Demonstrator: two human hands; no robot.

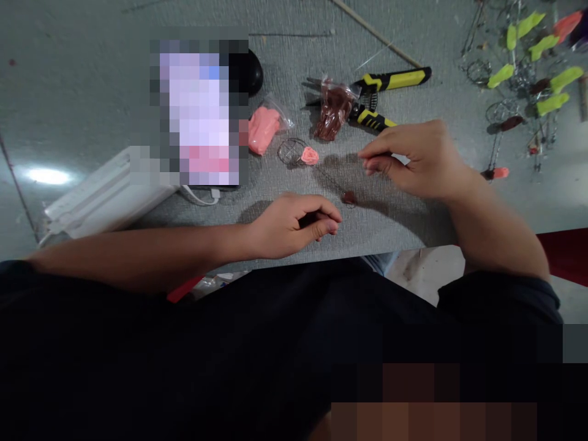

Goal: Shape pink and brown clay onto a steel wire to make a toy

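Note:
My left hand (pixel 294 225) is low over the table's near edge, its fingers curled toward the thumb; anything between the tips is too small to make out. My right hand (pixel 413 156) is raised to the right with thumb and fingertips pinched together, and what they pinch, if anything, cannot be seen. Between the two hands lies a small reddish-brown lump (pixel 348 197). A pink rose-shaped piece (pixel 309 155) sits beside a round wire frame (pixel 291 152). Behind it are a bag of pink clay-like material (pixel 264 130) and a bag of brown material (pixel 334 113).
Yellow-and-black pliers (pixel 394 78) lie open partly under the brown bag, near a thin stick (pixel 376 32). A blurred-out phone (pixel 199 116), a white cable (pixel 202 199) and a white box-like device (pixel 103 190) are at left. Wire pieces with yellow-green parts (pixel 554 104) crowd the right.

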